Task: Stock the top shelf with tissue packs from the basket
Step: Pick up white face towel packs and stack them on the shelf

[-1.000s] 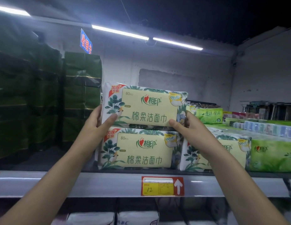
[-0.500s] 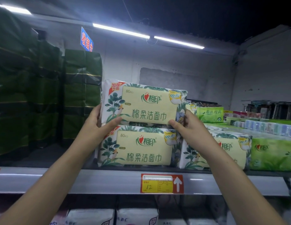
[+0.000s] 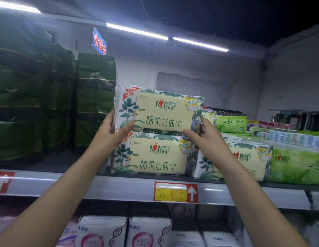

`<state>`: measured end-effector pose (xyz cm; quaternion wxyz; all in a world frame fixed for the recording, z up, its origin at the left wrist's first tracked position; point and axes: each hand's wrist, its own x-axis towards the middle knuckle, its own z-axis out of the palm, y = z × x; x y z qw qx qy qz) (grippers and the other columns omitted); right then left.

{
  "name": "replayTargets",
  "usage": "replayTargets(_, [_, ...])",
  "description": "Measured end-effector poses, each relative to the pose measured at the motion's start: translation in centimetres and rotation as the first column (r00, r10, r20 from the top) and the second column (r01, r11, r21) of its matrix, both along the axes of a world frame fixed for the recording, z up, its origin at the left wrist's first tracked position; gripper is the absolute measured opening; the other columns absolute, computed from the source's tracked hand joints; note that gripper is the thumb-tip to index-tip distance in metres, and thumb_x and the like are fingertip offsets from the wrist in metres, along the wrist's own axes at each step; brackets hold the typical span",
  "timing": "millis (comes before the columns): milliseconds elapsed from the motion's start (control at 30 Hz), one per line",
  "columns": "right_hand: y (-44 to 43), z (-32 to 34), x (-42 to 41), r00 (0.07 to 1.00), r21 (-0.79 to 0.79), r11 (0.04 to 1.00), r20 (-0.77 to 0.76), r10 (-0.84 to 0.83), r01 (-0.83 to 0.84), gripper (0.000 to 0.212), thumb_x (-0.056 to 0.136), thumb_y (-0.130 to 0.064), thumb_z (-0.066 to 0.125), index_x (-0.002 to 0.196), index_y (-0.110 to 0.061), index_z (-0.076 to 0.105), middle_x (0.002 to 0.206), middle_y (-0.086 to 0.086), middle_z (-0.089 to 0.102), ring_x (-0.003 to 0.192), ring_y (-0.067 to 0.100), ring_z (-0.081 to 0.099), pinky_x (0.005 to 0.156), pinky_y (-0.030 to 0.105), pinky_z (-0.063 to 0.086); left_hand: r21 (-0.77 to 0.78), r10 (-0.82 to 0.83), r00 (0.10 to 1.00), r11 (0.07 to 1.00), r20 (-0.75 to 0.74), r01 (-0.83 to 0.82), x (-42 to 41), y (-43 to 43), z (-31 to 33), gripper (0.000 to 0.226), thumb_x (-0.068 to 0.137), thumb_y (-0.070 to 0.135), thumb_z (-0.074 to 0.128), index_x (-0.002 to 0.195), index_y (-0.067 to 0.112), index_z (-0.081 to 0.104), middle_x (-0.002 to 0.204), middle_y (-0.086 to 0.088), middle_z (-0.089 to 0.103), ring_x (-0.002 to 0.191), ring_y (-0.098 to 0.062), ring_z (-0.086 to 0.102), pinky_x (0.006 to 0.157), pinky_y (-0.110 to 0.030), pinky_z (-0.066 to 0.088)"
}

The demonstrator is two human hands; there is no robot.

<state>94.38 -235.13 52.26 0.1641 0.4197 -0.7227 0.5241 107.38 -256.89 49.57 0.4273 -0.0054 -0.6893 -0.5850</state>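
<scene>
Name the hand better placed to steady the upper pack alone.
Probably the left hand: its fingers wrap the upper pack, thumb on the front; the right hand pinches one lower corner.

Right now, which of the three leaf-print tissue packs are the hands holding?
The top pack, stacked on the lower pack: left hand grips its left end, right hand its lower-right corner. The right pack stands on the shelf.

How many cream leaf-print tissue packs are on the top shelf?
3: top pack gripped by left hand and right hand, second pack beneath, third pack to its right; more may hide behind.
</scene>
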Motion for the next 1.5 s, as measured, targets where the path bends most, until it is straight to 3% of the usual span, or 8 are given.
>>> replayTargets(133, [0.2, 0.0, 0.6, 0.999, -0.016, 0.999, 0.033, 0.035, -0.034, 0.034, 0.089, -0.028, 0.064, 0.119, -0.029, 0.049, 0.104, -0.028, 0.058, 0.088, -0.016, 0.059, 0.065, 0.006, 0.047, -0.015, 0.030, 0.999, 0.999, -0.022, -0.030, 0.1, 0.0, 0.1, 0.076, 0.072, 0.042, 0.069, 0.141, 0.033, 0.037, 0.118, 0.003, 0.066, 0.086, -0.015, 0.073, 0.061, -0.029, 0.060])
replayTargets(267, [0.3, 0.2, 0.9, 0.999, -0.009, 1.000, 0.032, -0.006, 0.007, 0.057, 0.089, -0.034, 0.063, 0.138, -0.025, 0.037, 0.115, -0.028, 0.046, 0.106, -0.007, 0.049, 0.093, 0.019, 0.037, -0.035, 0.049, 0.998, 0.998, -0.027, -0.050, 0.4, 0.2, 0.2, 0.082, 0.069, 0.042, 0.071, 0.143, 0.032, 0.036, 0.122, 0.002, 0.065, 0.089, -0.015, 0.073, 0.064, -0.032, 0.060])
replayTargets(433, [0.5, -0.1, 1.3, 0.999, -0.111, 0.994, 0.046, 0.004, 0.001, 0.066, 0.094, -0.033, 0.056, 0.149, -0.018, 0.024, 0.149, -0.007, 0.035, 0.136, 0.009, 0.034, 0.103, 0.022, 0.029, -0.050, 0.063, 0.998, 0.997, -0.026, -0.065, 1.1, 0.5, 0.6, 0.081, 0.070, 0.042, 0.073, 0.143, 0.032, 0.038, 0.124, 0.010, 0.062, 0.100, -0.010, 0.069, 0.071, -0.037, 0.061])
replayTargets(567, [0.9, -0.9, 2.3, 0.996, -0.274, 0.961, 0.071, 0.051, -0.030, 0.057, 0.098, -0.027, 0.047, 0.149, -0.019, 0.024, 0.154, -0.002, 0.030, 0.139, 0.008, 0.030, 0.112, 0.023, 0.026, -0.032, 0.062, 0.997, 0.997, -0.050, -0.063, 2.3, 1.4, 1.4, 0.075, 0.078, 0.033, 0.069, 0.143, 0.031, 0.033, 0.114, 0.025, 0.048, 0.100, 0.003, 0.056, 0.056, -0.013, 0.052])
replayTargets(767, [1.4, -1.2, 3.6, 0.989, -0.312, 0.949, 0.124, 0.077, -0.035, 0.054, 0.098, -0.028, 0.046, 0.149, -0.023, 0.027, 0.152, -0.007, 0.034, 0.136, 0.007, 0.034, 0.103, 0.021, 0.029, -0.021, 0.045, 0.999, 0.999, -0.019, -0.045, 3.3, 2.2, 1.6, 0.053, 0.083, 0.024, 0.067, 0.124, 0.039, 0.037, 0.097, 0.030, 0.050, 0.070, 0.017, 0.062, 0.052, -0.011, 0.050])
replayTargets(967, [2.2, -1.2, 5.0, 0.982, -0.295, 0.955, 0.170, 0.081, -0.028, 0.053, 0.098, -0.029, 0.046, 0.148, -0.025, 0.029, 0.150, -0.008, 0.036, 0.133, 0.005, 0.037, 0.101, 0.025, 0.031, 0.008, 0.039, 0.999, 0.999, -0.035, -0.039, 3.9, 2.9, 1.1, 0.061, 0.086, 0.027, 0.066, 0.140, 0.029, 0.037, 0.097, 0.029, 0.048, 0.074, 0.018, 0.055, 0.049, -0.006, 0.047])
replayTargets(1233, [3.0, -1.4, 5.9, 0.989, -0.302, 0.953, 0.147, 0.020, 0.026, 0.046, 0.099, -0.027, 0.045, 0.144, -0.026, 0.035, 0.146, -0.008, 0.042, 0.125, 0.001, 0.041, 0.100, 0.022, 0.033, 0.113, 0.082, 0.995, 0.991, -0.064, -0.074, 4.7, 3.2, 0.3, 0.059, 0.092, 0.022, 0.060, 0.146, 0.021, 0.035, 0.143, 0.006, 0.044, 0.066, 0.022, 0.058, 0.045, -0.004, 0.043])
replayTargets(1500, [3.3, -1.6, 6.0, 0.990, -0.302, 0.950, 0.138, -0.035, 0.076, 0.053, 0.099, -0.029, 0.045, 0.148, -0.033, 0.026, 0.151, -0.014, 0.033, 0.124, -0.003, 0.036, 0.093, 0.021, 0.033, 0.053, 0.149, 0.987, 0.988, -0.052, -0.147, 5.7, 2.4, 0.5, 0.050, 0.096, 0.022, 0.054, 0.144, 0.025, 0.040, 0.142, 0.010, 0.047, 0.076, 0.021, 0.053, 0.049, -0.001, 0.042])
